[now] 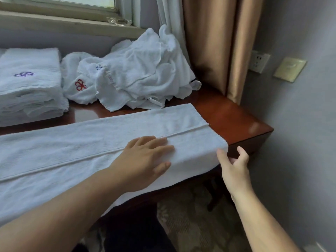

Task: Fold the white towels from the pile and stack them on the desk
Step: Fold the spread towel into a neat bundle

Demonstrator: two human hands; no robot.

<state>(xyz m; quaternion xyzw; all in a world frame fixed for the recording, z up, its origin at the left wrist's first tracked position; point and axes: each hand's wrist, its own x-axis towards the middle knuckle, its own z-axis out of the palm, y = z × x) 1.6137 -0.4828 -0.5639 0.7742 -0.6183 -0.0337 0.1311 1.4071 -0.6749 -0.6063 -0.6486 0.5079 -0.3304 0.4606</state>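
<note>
A long white towel (87, 142), folded lengthwise, lies across the front of the red-brown desk (236, 117), its near edge hanging over the front. My left hand (145, 159) presses flat on it near its right end, fingers straight. My right hand (234, 166) is at the towel's right corner by the desk edge, fingers loosely curved, thumb tip touching the corner. A crumpled pile of white towels (138, 73) lies at the back of the desk. A stack of folded towels (29, 84) with a purple emblem sits at the back left.
A window sill with a glass ashtray (119, 21) runs behind the desk. Tan curtains (218, 42) hang at the desk's right back corner. A grey wall with a socket (259, 61) stands at right. Patterned carpet (190, 215) lies below.
</note>
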